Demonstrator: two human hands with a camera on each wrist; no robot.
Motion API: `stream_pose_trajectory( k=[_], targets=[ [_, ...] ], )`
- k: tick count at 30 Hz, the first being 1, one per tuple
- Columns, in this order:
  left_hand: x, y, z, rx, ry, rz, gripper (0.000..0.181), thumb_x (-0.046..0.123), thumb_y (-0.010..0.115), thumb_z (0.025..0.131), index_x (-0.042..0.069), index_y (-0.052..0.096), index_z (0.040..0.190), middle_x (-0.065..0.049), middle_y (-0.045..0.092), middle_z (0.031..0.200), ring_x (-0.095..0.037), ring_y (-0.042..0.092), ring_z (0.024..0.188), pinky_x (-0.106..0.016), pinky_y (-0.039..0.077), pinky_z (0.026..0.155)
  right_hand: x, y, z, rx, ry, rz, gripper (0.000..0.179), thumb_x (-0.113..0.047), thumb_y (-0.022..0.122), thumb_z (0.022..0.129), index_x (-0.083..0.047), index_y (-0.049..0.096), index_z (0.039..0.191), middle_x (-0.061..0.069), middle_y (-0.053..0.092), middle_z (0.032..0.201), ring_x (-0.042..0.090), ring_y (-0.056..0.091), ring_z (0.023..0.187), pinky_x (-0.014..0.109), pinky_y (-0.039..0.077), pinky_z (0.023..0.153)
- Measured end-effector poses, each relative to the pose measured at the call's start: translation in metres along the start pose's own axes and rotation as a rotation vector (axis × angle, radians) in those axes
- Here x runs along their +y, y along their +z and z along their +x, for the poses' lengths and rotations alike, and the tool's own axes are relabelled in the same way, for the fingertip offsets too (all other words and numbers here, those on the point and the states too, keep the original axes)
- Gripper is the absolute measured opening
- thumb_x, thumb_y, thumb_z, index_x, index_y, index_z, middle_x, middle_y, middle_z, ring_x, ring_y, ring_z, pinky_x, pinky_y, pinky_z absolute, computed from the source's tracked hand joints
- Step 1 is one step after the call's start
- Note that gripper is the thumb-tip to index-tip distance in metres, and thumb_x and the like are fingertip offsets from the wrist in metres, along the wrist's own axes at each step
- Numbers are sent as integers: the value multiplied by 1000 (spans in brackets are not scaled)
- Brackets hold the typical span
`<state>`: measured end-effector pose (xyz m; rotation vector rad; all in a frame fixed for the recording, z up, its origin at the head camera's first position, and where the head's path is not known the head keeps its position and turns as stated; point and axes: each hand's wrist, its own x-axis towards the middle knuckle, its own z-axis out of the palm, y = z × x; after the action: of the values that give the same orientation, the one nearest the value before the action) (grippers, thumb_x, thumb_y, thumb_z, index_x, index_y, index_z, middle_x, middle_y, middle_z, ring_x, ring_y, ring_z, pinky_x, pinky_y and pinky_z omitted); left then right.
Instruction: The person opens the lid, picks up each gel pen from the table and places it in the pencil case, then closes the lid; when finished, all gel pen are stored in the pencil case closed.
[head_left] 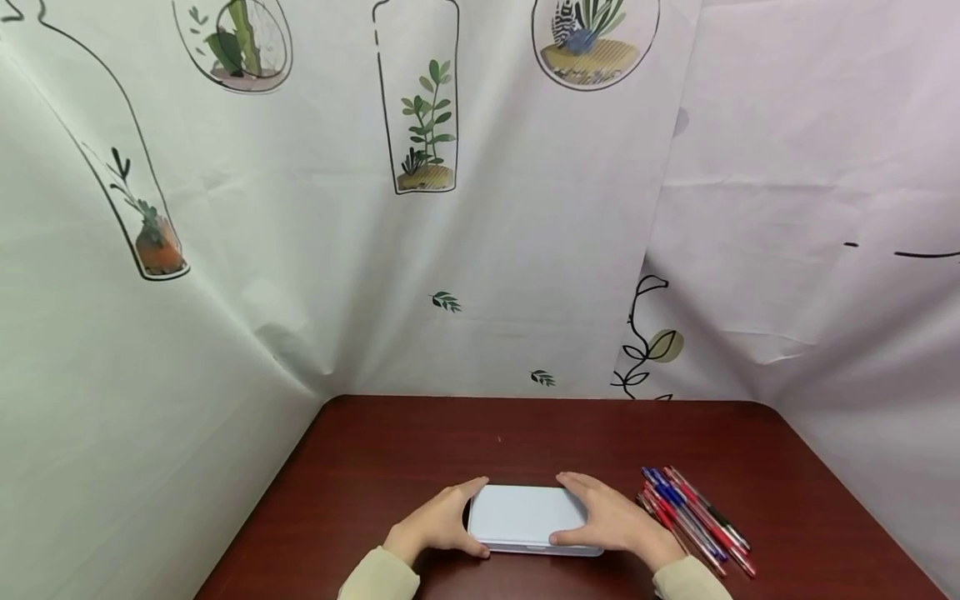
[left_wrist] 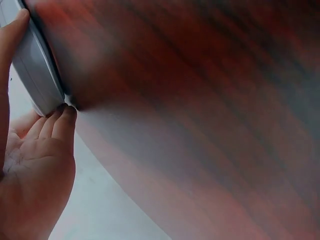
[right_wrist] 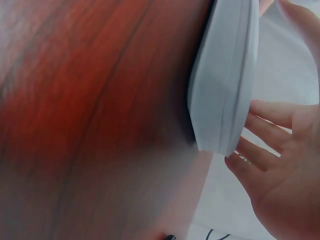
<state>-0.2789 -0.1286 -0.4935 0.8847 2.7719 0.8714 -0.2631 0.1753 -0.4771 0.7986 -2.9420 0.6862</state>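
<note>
A flat, pale rectangular case (head_left: 525, 515) lies closed on the dark red-brown table, a seam running round its side. At its left end my left hand (head_left: 444, 518) grips it, thumb at the near edge and fingers at the far corner. The left wrist view shows that thumb and the fingertips (left_wrist: 64, 117) against the case's side. Over the right end is my right hand (head_left: 611, 515), its thumb above the near part of the lid. In the right wrist view its fairly straight fingers (right_wrist: 270, 131) touch the edge of the case (right_wrist: 222, 95).
A bundle of pens (head_left: 697, 521), with red, blue and black parts, lies right of my right hand. Whitish cloth (head_left: 510, 250) printed with plants hangs behind and beside the table (head_left: 420, 442). The table's far edge is rounded at both corners.
</note>
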Motion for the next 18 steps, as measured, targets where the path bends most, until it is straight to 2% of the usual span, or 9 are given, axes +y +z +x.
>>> stream_pose_trajectory(
  k=[4,10,15,18],
  targets=[
    [0,0,1,6,18,0,103,36,92,60,-4,44,142,-14,55,139,-17,53,124,-34,44,104,0,4,1,-26,1,-19,100,-72,72,69,-5,51,140,14,53,140,31,51,128,53,44,101],
    [-2,0,2,12,3,20,103,37,92,59,-3,45,142,-13,56,138,-19,53,126,-35,44,105,-1,8,4,-65,8,-10,101,-72,74,66,-9,51,141,11,53,139,29,51,127,53,44,101],
    [-2,1,2,21,1,14,100,36,92,59,-1,47,141,-11,58,135,-15,55,122,-33,45,103,-2,10,9,-77,-26,-24,102,-69,77,65,-7,49,142,9,54,139,29,49,126,50,45,99],
    [-2,1,2,23,0,11,99,37,92,59,1,48,140,-8,60,132,-11,55,117,-31,46,100,-4,13,12,-70,-51,-61,105,-69,78,63,-5,49,141,10,54,138,30,50,126,51,41,104]
  ],
)
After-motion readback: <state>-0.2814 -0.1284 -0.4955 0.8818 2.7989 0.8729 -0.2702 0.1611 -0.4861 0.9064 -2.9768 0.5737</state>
